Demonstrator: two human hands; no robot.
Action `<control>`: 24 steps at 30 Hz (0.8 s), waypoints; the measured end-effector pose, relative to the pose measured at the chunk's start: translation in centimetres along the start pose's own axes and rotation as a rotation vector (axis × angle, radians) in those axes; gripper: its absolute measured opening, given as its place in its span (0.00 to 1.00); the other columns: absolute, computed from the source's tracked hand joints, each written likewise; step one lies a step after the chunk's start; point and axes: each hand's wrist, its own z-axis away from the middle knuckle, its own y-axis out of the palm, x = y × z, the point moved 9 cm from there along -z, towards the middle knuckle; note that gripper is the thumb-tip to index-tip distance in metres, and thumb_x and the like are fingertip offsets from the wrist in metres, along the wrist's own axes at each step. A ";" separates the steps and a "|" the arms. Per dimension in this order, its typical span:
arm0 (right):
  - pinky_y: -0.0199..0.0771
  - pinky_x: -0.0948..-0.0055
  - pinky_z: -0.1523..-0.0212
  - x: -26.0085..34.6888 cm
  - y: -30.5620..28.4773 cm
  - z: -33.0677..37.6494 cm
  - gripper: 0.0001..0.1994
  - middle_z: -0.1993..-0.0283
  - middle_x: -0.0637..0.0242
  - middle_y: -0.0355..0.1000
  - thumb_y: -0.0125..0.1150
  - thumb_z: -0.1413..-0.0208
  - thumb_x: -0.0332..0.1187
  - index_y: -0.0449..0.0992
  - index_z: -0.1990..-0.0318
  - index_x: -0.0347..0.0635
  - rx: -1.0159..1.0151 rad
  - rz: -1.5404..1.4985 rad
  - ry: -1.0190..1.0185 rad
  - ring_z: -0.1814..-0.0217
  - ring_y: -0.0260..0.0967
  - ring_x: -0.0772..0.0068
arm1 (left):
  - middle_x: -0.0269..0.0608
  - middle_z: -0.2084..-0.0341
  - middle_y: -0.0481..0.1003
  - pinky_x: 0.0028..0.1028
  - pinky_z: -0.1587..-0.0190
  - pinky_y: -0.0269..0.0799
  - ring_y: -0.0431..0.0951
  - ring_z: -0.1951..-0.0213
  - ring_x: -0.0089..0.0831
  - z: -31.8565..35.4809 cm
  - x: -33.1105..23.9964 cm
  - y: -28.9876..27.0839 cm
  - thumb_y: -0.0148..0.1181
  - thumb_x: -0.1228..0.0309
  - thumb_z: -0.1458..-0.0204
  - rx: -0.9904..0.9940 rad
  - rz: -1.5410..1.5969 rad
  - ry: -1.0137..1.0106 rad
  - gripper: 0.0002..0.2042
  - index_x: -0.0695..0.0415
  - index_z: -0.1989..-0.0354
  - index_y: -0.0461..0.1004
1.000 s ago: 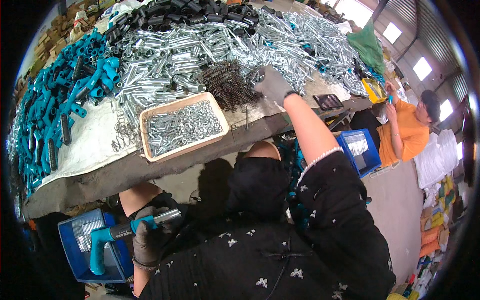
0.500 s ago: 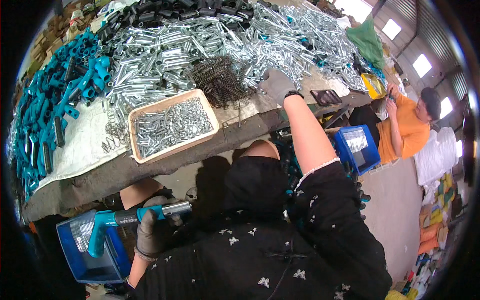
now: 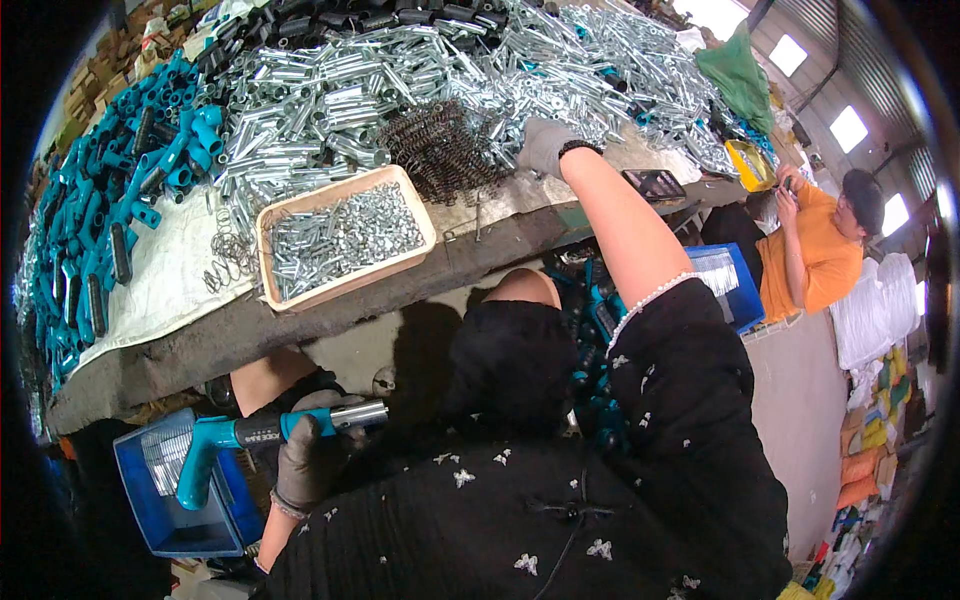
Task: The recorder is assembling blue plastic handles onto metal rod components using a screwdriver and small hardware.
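My left hand point(image 3: 306, 462), in a grey glove, is wrapped round a teal and black tool handle point(image 3: 262, 431) near my lap. A shiny metal tube point(image 3: 358, 415) sticks out of its right end, and a curved teal grip bends down at the left. On the table, my gloved right hand point(image 3: 546, 148) lies at the near edge of a heap of silver metal tubes and rods point(image 3: 500, 85). Its fingers are curled down, and anything in them is hidden. Left of this hand sits a pile of dark coil springs point(image 3: 437, 150).
A cream tray point(image 3: 345, 240) of small metal pins stands by the table's near edge. Teal handles point(image 3: 110, 200) are heaped at the left. Blue bins point(image 3: 190, 490) flank me, and a dark phone-like slab point(image 3: 654, 185) lies rightward. A person in orange point(image 3: 825, 245) works at right.
My right hand has shifted slightly left and up against the metal heap, with its forearm swinging along. The left hand keeps its hold on the tool handle, almost unmoved.
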 end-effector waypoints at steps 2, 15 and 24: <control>0.74 0.57 0.45 0.4 1.2 0.6 0.21 0.52 0.40 0.76 0.63 0.53 0.35 0.75 0.54 0.27 0.101 0.142 -0.055 0.47 0.75 0.44 | 0.48 0.51 0.75 0.35 0.53 0.74 0.76 0.52 0.39 -0.2 -0.1 0.5 0.62 0.48 0.45 0.040 0.005 0.014 0.28 0.55 0.44 0.67; 0.78 0.71 0.55 10.5 4.3 21.6 0.12 0.61 0.62 0.77 0.69 0.52 0.22 0.75 0.59 0.36 -0.092 -1.348 -0.409 0.59 0.77 0.72 | 0.51 0.47 0.72 0.38 0.47 0.73 0.75 0.48 0.40 0.2 0.9 -1.9 0.63 0.50 0.45 0.053 0.107 0.062 0.31 0.57 0.41 0.62; 0.75 0.71 0.55 20.4 10.4 27.5 0.11 0.59 0.61 0.78 0.70 0.47 0.27 0.78 0.57 0.36 0.074 -1.349 -0.647 0.57 0.77 0.70 | 0.49 0.45 0.72 0.35 0.52 0.75 0.75 0.54 0.33 1.4 2.2 0.1 0.68 0.51 0.47 0.025 0.103 -0.057 0.26 0.48 0.45 0.67</control>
